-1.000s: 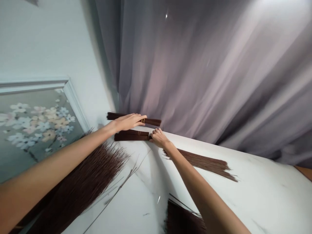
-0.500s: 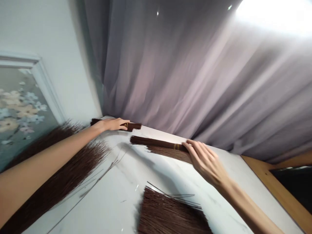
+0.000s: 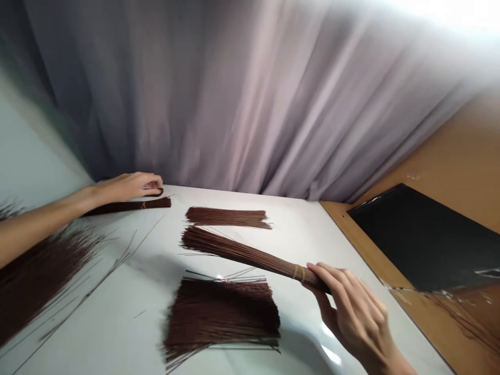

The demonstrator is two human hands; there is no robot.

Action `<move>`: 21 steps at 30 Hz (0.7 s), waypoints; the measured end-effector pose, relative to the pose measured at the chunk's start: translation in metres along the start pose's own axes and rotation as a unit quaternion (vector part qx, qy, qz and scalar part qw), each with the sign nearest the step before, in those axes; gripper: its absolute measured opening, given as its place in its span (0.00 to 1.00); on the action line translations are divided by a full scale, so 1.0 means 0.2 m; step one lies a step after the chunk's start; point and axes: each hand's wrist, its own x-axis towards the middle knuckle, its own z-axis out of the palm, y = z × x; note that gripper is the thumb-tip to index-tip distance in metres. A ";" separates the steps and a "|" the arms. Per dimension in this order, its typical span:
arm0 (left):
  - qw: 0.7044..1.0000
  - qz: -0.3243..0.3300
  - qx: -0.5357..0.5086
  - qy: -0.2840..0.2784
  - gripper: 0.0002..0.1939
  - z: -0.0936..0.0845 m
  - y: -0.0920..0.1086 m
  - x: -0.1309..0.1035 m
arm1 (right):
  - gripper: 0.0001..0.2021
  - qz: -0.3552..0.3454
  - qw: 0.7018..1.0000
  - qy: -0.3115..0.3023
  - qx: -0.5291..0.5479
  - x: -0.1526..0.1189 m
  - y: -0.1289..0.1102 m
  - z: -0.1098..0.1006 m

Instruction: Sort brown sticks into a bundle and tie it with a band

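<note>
My right hand (image 3: 351,307) is closed round the right end of a bundle of thin brown bristles (image 3: 250,255). Two yellowish bands circle the bundle close to my fingers, and its loose end fans out leftward. At the far left of the table my left hand (image 3: 135,186) has its fingers curled down on a dark, rounded thing that I cannot make out. Just in front of that hand lies another banded bristle bundle (image 3: 158,202). A short loose bundle of bristles (image 3: 228,216) lies behind the one in my right hand.
A thick pile of cut bristles (image 3: 222,312) lies on the white table (image 3: 117,323) nearest me. Long bristles (image 3: 42,281) spread at the left, with stray strands beside them. Grey curtains (image 3: 219,94) hang behind. A black sheet (image 3: 425,234) is at the right on brown wood.
My left hand has come off the banded bundle and is now behind it. My right hand has brought its bundle nearer, away from the short one. The view has turned right.
</note>
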 end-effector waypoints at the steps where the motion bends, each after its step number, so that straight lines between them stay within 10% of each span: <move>1: 1.000 0.023 -0.004 -0.009 0.24 -0.03 0.12 -0.02 | 0.19 -0.003 1.000 -0.004 0.005 0.02 -0.02 0.02; 5: 0.986 0.159 -0.053 -0.015 0.24 0.00 0.72 -0.24 | 0.20 -0.032 0.999 -0.024 0.022 0.05 -0.10 0.07; 9: 0.966 0.247 0.025 -0.065 0.23 0.28 1.13 -0.52 | 0.17 -0.046 0.998 -0.024 0.037 0.03 -0.13 0.09; 12: 0.962 0.250 0.086 -0.066 0.09 0.46 1.20 -0.62 | 0.15 -0.015 0.998 -0.028 0.061 0.03 -0.16 0.06; 21: 0.964 0.214 0.158 0.002 0.26 0.56 1.21 -0.79 | 0.15 -0.036 0.992 -0.117 0.018 0.25 -0.49 0.06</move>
